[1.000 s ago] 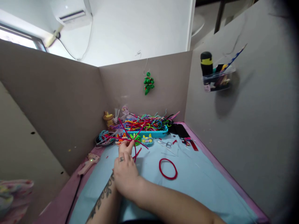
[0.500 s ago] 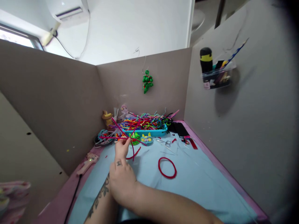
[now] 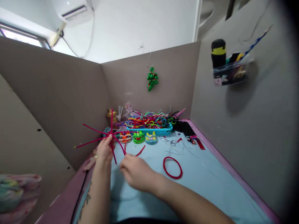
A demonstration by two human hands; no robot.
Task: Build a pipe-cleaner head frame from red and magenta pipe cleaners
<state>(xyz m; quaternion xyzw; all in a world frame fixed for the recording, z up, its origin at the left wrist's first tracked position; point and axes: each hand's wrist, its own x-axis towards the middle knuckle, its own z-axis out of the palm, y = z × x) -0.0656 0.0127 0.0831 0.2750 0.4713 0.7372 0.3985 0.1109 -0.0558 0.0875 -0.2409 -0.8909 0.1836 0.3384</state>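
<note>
Three gray panels [image 3: 130,81] wall in the blue-covered table [image 3: 205,186]. Left hand [image 3: 104,150] pinches crossed pink pipe cleaners [image 3: 111,133]. Can't tell what right hand [image 3: 137,171] grips.

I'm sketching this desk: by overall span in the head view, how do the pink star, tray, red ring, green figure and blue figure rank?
1. Pink star
2. Tray
3. Red ring
4. Green figure and blue figure: too alike to rank
</note>
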